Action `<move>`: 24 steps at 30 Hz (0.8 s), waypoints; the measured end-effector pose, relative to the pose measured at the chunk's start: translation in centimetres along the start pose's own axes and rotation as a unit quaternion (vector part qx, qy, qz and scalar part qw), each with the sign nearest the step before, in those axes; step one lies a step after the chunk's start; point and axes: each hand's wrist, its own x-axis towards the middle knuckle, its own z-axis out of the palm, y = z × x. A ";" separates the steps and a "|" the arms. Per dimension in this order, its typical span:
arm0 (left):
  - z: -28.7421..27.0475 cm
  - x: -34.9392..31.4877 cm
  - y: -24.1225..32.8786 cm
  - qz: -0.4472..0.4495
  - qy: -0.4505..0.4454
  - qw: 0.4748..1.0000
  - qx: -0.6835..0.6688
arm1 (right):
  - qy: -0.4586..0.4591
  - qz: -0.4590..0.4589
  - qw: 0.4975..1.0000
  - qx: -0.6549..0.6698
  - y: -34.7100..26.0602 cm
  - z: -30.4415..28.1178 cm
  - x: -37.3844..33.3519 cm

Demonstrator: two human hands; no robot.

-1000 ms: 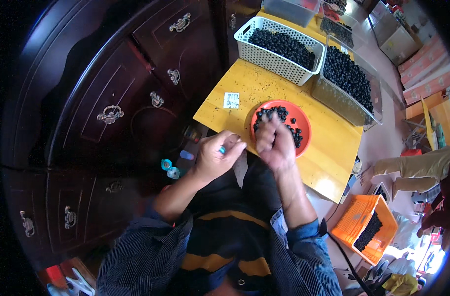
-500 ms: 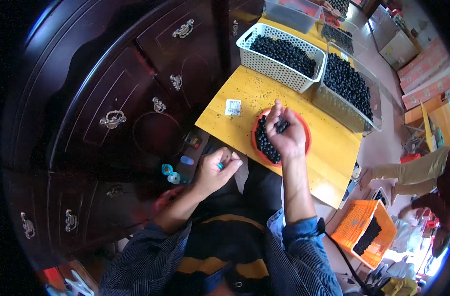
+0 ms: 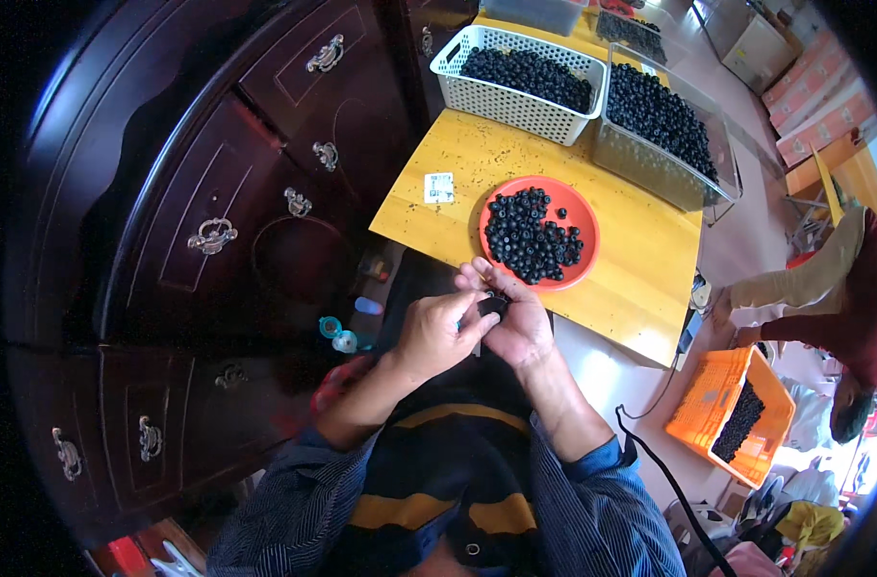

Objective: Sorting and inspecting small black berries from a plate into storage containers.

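My left hand (image 3: 436, 332) is closed, thumb and forefinger pinched together. A small bit of teal shows among its fingers; the rest of that thing is hidden. Beside it my right hand (image 3: 523, 327) is turned palm up with half-curled fingers. It cradles a dark ball (image 3: 493, 306), partly covered by the left fingertips, which touch it. Just beyond both hands, a red-orange plate (image 3: 585, 216) sits near the edge of the yellow table (image 3: 438, 248). Many shiny, dark, berry-like balls (image 3: 530, 236) lie on the plate, mostly toward its left.
Behind the plate stand a white perforated basket (image 3: 515, 112) and a clear bin (image 3: 640, 165), both filled with dark balls. A white printed slip (image 3: 439, 188) lies on the table. Dark drawers (image 3: 217, 207) rise at left. An orange crate (image 3: 708, 389) and a bending person (image 3: 833, 298) are at right.
My right hand has drawn back from over the plate toward me, meeting my left hand. The left hand has shifted slightly right. The plate's balls are now uncovered.
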 end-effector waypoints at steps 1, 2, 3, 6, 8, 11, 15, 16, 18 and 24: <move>-0.1 -0.2 0.1 0.006 -0.001 1.000 0.013 | 0.003 0.001 1.000 0.009 0.1 -0.1 -0.1; -0.2 -0.3 0.2 0.007 -0.003 1.000 0.014 | -0.008 0.008 1.000 0.011 0.2 -0.1 -0.2; -0.4 -0.5 0.3 0.009 -0.019 1.000 0.011 | -0.009 0.007 1.000 0.013 0.2 -0.3 -0.2; -0.5 -1.2 0.5 0.015 -0.033 0.999 0.006 | -0.025 0.018 0.998 0.055 0.4 -0.7 -0.1; -0.5 -1.5 0.5 0.019 -0.029 0.999 0.003 | -0.031 0.031 0.998 0.050 0.5 -0.5 -0.4; -1.0 -1.6 0.5 0.029 -0.046 0.998 0.013 | -0.036 0.032 0.997 0.065 0.7 -0.4 -0.7; -2.0 -1.3 0.9 0.007 -0.060 0.998 0.016 | -0.011 0.013 0.998 0.058 0.8 -0.4 -0.7; -2.1 -1.3 0.9 0.008 -0.046 0.999 0.027 | -0.001 0.015 0.999 0.041 0.8 -0.3 -0.8; -2.1 -1.4 0.7 0.008 -0.041 0.998 0.035 | 0.009 0.018 0.999 0.025 0.7 -0.4 -0.9; -2.0 -1.3 0.6 -0.012 0.011 1.000 0.021 | -0.028 0.037 0.998 0.041 0.9 0.8 -1.7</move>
